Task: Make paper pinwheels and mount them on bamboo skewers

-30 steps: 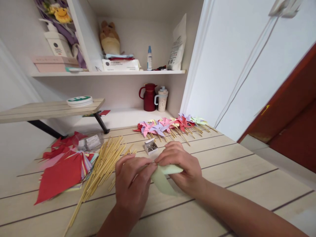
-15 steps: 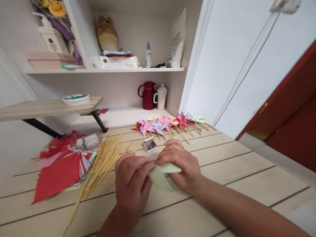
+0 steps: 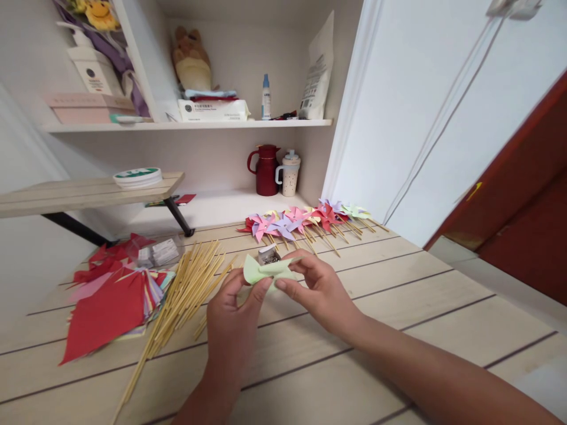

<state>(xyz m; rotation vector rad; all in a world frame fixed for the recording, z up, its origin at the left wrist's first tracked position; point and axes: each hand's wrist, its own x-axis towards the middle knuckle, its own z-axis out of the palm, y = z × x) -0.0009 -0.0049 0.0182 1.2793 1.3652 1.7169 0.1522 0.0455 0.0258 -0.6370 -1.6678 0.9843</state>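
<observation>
A pale green paper pinwheel (image 3: 269,269) with folded, curled blades is held between both hands above the table. My left hand (image 3: 237,313) pinches its left side between thumb and fingers. From the right, my right hand (image 3: 321,292) grips the paper's other side, thumb near the centre. Just beyond the paper stands a small white box (image 3: 267,254) of metal pins, partly hidden by it. Thin wooden sticks (image 3: 188,295) lie in a loose pile left of my left hand.
Finished pinwheels (image 3: 301,221) on sticks lie in a row at the table's back. Coloured paper sheets (image 3: 104,313) and a clear container of small white boxes (image 3: 163,252) are at left. A red jug (image 3: 267,171) and a cup (image 3: 290,174) stand behind.
Both hands have turned the green paper, so its curled blades now face up and away. My fingers have shifted from covering the paper's top to holding it at the sides.
</observation>
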